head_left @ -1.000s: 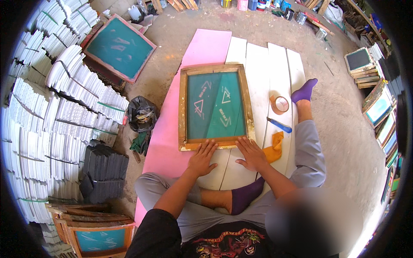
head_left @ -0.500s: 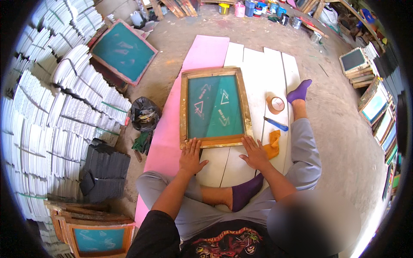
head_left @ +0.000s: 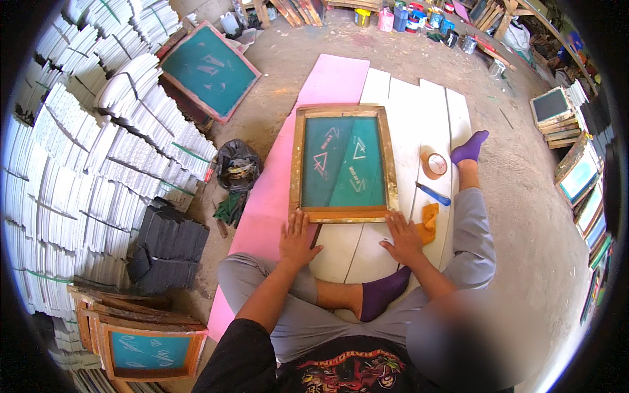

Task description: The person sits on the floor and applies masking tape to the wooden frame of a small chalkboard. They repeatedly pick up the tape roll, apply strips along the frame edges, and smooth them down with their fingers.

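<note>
A wooden-framed screen printing frame [head_left: 344,213] with green mesh and pale triangle designs lies flat before me on white boards. My left hand [head_left: 298,240] rests at its near left corner, fingers stretched out and touching the wood. At the near right corner, my right hand [head_left: 403,238] lies with fingers spread against the frame's edge. Just beside the right fingers is an orange cloth [head_left: 428,223]. Farther up on the right are a blue-handled cutter knife [head_left: 433,194] and a roll of brown tape [head_left: 433,163].
Pink board [head_left: 261,220] runs along the left of the white boards [head_left: 341,252]. Tall stacks of white sheets [head_left: 82,173] fill the left side, near a black plastic bag [head_left: 237,165]. More screen frames [head_left: 211,73] lean around the room. Paint cans [head_left: 401,19] stand at the back.
The whole view has shifted, so everything appears slightly farther right. Both hands stay at the frame's near corners, with the right fingers a little more spread.
</note>
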`<state>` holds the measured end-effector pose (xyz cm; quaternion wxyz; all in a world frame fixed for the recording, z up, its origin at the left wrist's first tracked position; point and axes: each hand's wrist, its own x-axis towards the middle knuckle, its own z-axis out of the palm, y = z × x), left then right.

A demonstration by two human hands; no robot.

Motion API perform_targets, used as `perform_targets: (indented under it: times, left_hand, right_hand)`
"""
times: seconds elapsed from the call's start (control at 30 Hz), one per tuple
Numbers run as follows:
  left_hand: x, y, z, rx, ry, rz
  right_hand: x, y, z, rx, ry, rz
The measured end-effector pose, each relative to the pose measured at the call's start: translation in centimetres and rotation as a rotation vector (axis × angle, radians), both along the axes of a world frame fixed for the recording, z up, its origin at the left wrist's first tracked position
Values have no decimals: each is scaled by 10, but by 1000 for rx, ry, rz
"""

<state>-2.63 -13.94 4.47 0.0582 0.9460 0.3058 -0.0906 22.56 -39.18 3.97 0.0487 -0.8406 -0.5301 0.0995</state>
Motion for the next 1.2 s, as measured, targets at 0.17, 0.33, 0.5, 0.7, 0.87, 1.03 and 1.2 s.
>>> perform_targets:
  times: [0.17,0.33,0.5,0.7,0.87,1.03,1.2]
  left_hand:
    - [10,2,13,-2,35,99]
    - [-11,43,-35,-190,-384,652]
    - [2,48,-39,-934,-752,973]
    - [8,40,-34,-772,-870,879]
    - [7,39,-48,-793,-875,955]
    - [11,42,-53,-827,-962,971]
    - [6,63,-44,-392,-851,852]
  right_hand:
    - [16,3,-9,58,-30,-27]
    - [48,31,17,180,293,-351]
    - [89,86,-10,211,337,-583]
    - [98,99,-25,151,356,-607]
    - [85,91,-11,253,429,-603]
    - [89,90,-16,245,358,-459]
    - [69,95,5,254,325,-494]
